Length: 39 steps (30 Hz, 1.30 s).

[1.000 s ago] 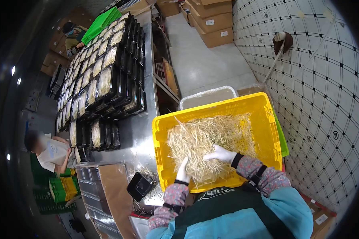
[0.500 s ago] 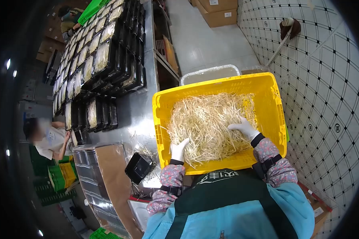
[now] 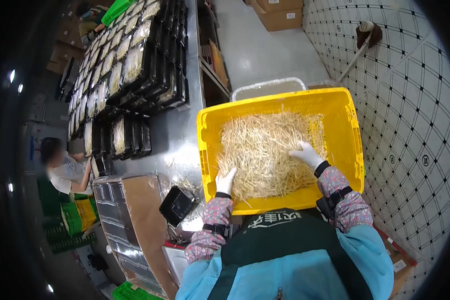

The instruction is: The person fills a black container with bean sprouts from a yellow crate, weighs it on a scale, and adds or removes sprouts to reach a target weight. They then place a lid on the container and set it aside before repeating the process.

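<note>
The pale sprouts point(image 3: 265, 150) lie heaped in the yellow crate point(image 3: 207, 131), strands running mostly from near wall to far wall, banked toward the near left. The left hand point(image 3: 225, 181) (white-gloved, like the other) lies flat on the heap's near-left corner, fingers loosely spread, close against the crate wall. The right hand point(image 3: 307, 154) rests further in on the right flank, fingers splayed; neither closes on a bunch. The crate's far and right walls show bare. An empty black tray point(image 3: 177, 205) sits on the steel table point(image 3: 170, 140), nearest the left hand.
</note>
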### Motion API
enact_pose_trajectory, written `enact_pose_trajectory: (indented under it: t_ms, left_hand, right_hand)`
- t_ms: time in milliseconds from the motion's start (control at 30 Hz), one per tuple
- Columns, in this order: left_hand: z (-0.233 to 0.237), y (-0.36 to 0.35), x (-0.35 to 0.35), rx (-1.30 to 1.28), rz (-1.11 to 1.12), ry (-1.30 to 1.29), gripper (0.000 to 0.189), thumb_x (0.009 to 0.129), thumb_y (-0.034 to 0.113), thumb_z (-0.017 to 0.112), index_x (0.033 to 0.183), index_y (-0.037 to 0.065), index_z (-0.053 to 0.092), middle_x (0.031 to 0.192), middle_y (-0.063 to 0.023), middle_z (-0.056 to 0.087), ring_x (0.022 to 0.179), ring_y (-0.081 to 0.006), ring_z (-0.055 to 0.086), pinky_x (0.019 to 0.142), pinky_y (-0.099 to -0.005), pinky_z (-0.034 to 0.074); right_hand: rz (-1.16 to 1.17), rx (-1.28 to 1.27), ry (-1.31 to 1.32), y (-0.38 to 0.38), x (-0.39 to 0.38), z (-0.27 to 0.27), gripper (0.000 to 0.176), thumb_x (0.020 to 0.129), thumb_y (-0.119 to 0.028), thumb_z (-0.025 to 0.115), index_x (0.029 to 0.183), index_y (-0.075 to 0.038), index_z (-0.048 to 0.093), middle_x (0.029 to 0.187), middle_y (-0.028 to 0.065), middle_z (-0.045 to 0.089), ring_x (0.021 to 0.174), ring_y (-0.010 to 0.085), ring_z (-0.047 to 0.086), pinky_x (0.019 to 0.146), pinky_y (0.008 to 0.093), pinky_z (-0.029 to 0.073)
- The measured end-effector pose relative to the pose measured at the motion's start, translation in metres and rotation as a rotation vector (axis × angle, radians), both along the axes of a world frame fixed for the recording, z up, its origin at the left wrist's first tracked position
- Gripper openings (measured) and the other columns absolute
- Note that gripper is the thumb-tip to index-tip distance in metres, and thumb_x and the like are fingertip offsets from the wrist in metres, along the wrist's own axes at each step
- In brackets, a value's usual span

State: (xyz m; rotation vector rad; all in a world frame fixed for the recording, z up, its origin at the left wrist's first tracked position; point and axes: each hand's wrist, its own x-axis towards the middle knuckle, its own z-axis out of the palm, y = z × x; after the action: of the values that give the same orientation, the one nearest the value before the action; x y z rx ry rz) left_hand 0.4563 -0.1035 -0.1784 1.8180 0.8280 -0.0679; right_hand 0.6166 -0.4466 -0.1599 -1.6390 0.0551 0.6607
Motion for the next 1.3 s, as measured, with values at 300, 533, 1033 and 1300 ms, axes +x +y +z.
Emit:
enact_pose_trajectory:
  t_ms: [300,533,1033,1300]
  left_hand:
    - [-0.014,-0.055,0.044,-0.226,0.150,0.059,0.065,0.083,0.015,0.071,0.136,-0.007,0.040,0.123,-0.0146,0.061,0.109,-0.0203,0.059,0.096,-0.0315,0.044]
    - [0.096,-0.067,0.038,-0.724,-0.012,-0.244,0.038,0.087,0.010,0.067,0.123,-0.001,0.059,0.114,-0.0091,0.065,0.103,-0.0161,0.061,0.092,-0.0314,0.048]
    - [0.080,-0.110,0.043,-0.569,0.110,-0.052,0.054,0.084,0.023,0.075,0.126,-0.005,0.055,0.116,-0.0117,0.064,0.100,-0.0187,0.062,0.087,-0.0314,0.049]
    - [0.132,-0.079,0.040,-0.737,0.038,-0.243,0.050,0.082,0.007,0.072,0.127,-0.005,0.053,0.118,-0.0116,0.064,0.103,-0.0195,0.062,0.092,-0.0335,0.049]
  right_hand:
    - [-0.002,-0.237,-0.078,0.073,-0.031,0.006,0.085,0.069,-0.022,0.083,0.136,0.008,0.040,0.128,0.0196,0.056,0.120,0.0250,0.054,0.101,0.0367,0.042]
    - [-0.028,0.431,0.296,0.058,-0.040,0.075,0.072,0.071,-0.009,0.081,0.132,0.004,0.045,0.110,0.0116,0.065,0.097,0.0191,0.064,0.091,0.0330,0.049]
    - [0.113,-0.167,-0.089,0.092,-0.082,0.039,0.102,0.063,-0.028,0.088,0.137,0.015,0.033,0.133,0.0250,0.050,0.124,0.0304,0.049,0.106,0.0347,0.038]
    - [0.202,0.214,-0.069,0.090,-0.049,0.109,0.103,0.066,-0.026,0.086,0.139,0.017,0.028,0.132,0.0280,0.049,0.123,0.0288,0.051,0.104,0.0349,0.040]
